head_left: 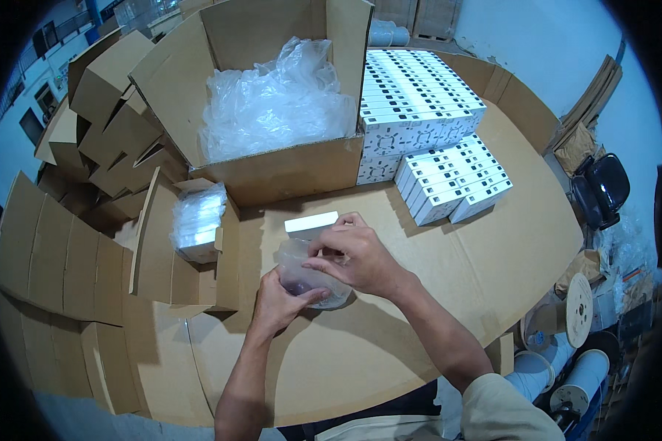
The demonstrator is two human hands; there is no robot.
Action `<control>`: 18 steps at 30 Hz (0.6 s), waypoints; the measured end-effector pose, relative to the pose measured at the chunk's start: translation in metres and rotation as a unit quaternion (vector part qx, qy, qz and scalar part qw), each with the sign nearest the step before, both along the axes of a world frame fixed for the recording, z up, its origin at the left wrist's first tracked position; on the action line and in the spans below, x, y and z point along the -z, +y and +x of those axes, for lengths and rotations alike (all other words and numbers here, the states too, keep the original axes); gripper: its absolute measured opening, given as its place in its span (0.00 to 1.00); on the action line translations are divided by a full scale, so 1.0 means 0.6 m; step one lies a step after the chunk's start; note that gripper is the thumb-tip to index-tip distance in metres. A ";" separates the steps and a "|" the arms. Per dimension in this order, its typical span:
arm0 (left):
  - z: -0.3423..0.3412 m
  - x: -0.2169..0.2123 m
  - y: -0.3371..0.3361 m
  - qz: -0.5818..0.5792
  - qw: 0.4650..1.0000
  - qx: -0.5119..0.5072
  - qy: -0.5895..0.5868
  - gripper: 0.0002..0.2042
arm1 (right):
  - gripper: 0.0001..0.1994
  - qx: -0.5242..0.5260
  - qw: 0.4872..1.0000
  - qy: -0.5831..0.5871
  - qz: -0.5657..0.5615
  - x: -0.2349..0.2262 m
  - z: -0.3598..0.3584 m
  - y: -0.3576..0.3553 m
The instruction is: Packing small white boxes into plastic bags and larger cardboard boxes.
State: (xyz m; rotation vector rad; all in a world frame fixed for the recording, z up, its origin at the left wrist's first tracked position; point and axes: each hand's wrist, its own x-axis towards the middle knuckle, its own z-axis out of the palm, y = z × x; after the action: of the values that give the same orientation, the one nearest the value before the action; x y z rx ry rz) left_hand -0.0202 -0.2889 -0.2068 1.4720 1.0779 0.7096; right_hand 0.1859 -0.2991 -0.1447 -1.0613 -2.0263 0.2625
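A clear plastic bag (294, 273) is between my hands above the cardboard-covered table. My left hand (278, 303) grips its lower left side, thumb laid across the front. My right hand (357, 253) is curled at the bag's upper right edge, thumb and fingers pinching the film. A flat white box (310, 222) lies just beyond the bag, partly hidden by it and by my right hand. What the bag holds, if anything, is hard to make out through the hazy plastic.
A large open carton (287, 173) full of clear bags (276, 103) stands behind. Left of my hands, a small open carton (232, 257) holds bagged white boxes (198, 220). White printed boxes (419, 103) are stacked at back right. Cartons (118, 110) pile up far left; spools (577, 310) stand lower right.
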 end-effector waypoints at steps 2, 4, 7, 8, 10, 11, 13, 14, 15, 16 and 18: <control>-0.002 0.000 -0.001 0.008 1.000 -0.010 0.010 0.27 | 0.08 0.007 0.999 0.039 -0.022 -0.005 -0.001 0.001; 0.000 0.001 -0.003 0.002 0.999 -0.011 -0.040 0.27 | 0.08 0.017 0.996 0.075 -0.043 -0.007 0.001 0.006; 0.002 -0.006 0.001 0.034 0.999 -0.012 -0.003 0.27 | 0.08 0.021 0.956 0.281 -0.079 0.019 0.014 0.029; 0.000 -0.004 0.001 0.034 0.999 -0.013 -0.003 0.27 | 0.08 0.029 0.942 0.326 -0.076 0.032 0.021 0.036; 0.006 -0.001 0.002 0.042 0.999 -0.012 -0.014 0.26 | 0.12 0.037 0.937 0.339 -0.074 0.060 0.050 0.046; 0.008 -0.006 0.002 0.042 0.999 -0.011 -0.015 0.26 | 0.12 0.038 0.937 0.338 -0.073 0.075 0.057 0.046; 0.005 -0.016 -0.002 0.001 0.999 -0.026 -0.034 0.26 | 0.16 0.027 0.932 0.334 -0.140 0.084 0.057 0.041; 0.005 -0.012 -0.003 -0.001 0.999 -0.026 -0.034 0.26 | 0.21 0.001 0.930 0.331 -0.160 0.093 0.061 0.043; 0.004 -0.008 -0.001 0.013 0.999 -0.031 -0.038 0.26 | 0.21 0.000 0.930 0.331 -0.160 0.099 0.060 0.046; 0.004 -0.006 -0.001 0.027 0.998 -0.036 -0.043 0.25 | 0.21 -0.027 0.915 0.359 -0.182 0.104 0.058 0.050; 0.006 -0.008 -0.001 0.029 0.998 -0.036 -0.033 0.26 | 0.22 -0.053 0.898 0.386 -0.204 0.118 0.056 0.057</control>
State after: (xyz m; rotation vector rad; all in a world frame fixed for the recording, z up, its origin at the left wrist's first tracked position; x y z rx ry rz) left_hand -0.0168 -0.2897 -0.2021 1.4545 1.0724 0.8416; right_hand 0.2195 -0.2651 -0.2155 -0.8836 -1.3197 1.0305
